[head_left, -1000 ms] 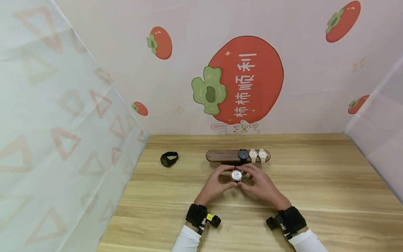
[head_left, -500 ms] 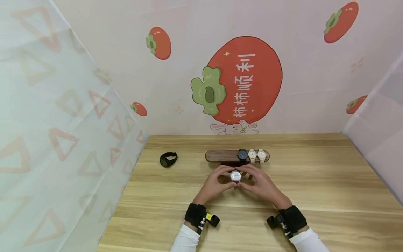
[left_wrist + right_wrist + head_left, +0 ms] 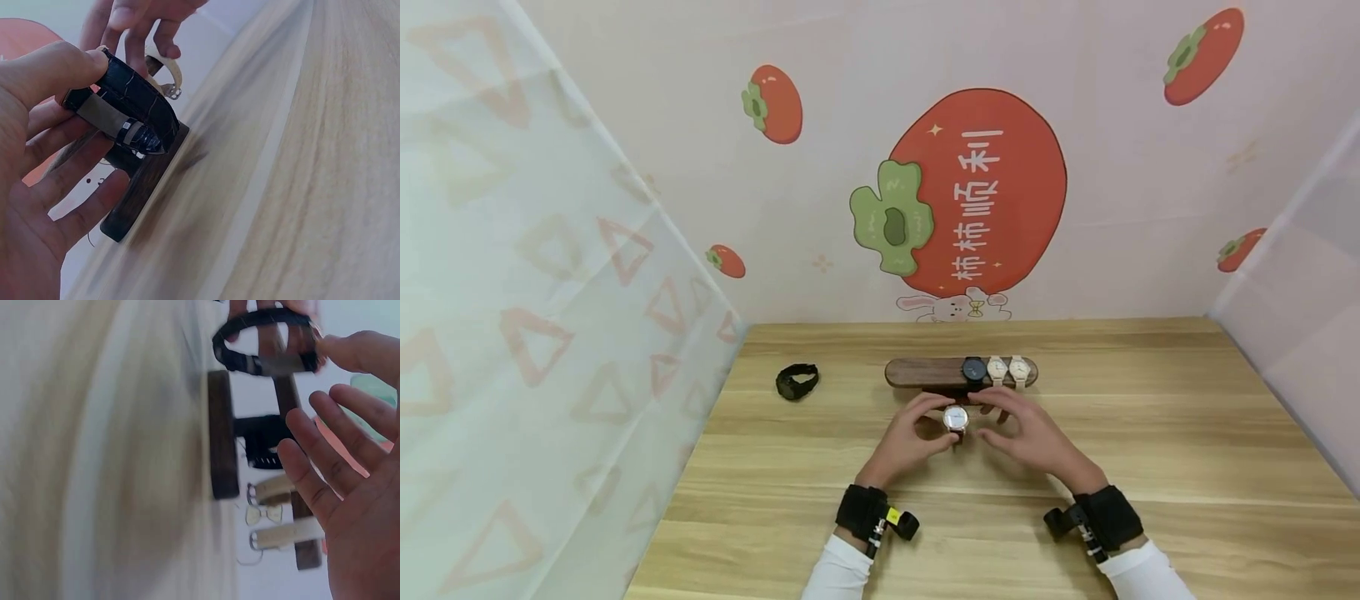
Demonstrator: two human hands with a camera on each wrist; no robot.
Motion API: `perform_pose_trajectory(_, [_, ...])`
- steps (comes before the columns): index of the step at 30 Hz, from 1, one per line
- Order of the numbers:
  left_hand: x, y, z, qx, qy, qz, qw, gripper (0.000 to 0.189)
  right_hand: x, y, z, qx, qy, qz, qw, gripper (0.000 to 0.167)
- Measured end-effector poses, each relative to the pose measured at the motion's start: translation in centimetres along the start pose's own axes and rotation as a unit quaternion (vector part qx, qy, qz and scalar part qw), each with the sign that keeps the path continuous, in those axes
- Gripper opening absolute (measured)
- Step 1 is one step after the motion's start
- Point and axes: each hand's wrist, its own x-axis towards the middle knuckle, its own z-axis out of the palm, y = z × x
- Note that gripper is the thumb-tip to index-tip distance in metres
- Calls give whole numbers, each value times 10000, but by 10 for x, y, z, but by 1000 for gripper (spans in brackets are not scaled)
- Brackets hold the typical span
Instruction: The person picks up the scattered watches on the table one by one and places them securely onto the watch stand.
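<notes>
In the head view my left hand (image 3: pixel 904 442) pinches a wristwatch (image 3: pixel 956 417) with a white dial between thumb and fingers. The left wrist view shows its dark leather strap (image 3: pixel 140 94) closed into a loop, with a metal buckle clasp. My right hand (image 3: pixel 1041 437) is just right of the watch, apart from it, with thumb and fingers spread; the right wrist view shows its fingers extended and holding nothing. Behind both hands stands a dark wooden watch stand (image 3: pixel 921 372). On its right half hang a black watch (image 3: pixel 974 369) and two cream watches, a left one (image 3: pixel 997 368) and a right one (image 3: pixel 1020 369).
Another black watch (image 3: pixel 797 382) lies on the wooden table (image 3: pixel 760 467) at the back left. The stand's base (image 3: pixel 223 434) rests on the tabletop. A patterned backdrop (image 3: pixel 1112 250) rises behind the table's far edge, with side panels left and right.
My right hand has let go of the watch and drawn slightly right. The left hand keeps hold of it, shifted a little left. The whole head view has drifted slightly left too.
</notes>
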Motion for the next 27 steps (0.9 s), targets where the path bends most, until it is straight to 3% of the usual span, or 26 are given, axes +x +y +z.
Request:
perform_pose_trajectory(6, [0, 0, -2, -1, 68, 95, 9999, 53, 7, 10, -26, 40, 464, 8, 9989, 51])
perform_pose_trajectory(14, [0, -3, -3, 50, 86, 51, 9999, 52, 10, 29, -55, -576, 1105, 148, 9921, 53])
perform_pose_trajectory(20, [-1, -4, -6, 110, 161, -82, 9998, 53, 9, 43, -59, -544, 930, 594, 9924, 56])
perform_pose_trajectory(27, [-2, -8, -11, 279, 299, 32, 9992, 54, 8, 55, -55, -481, 642, 718, 9942, 64])
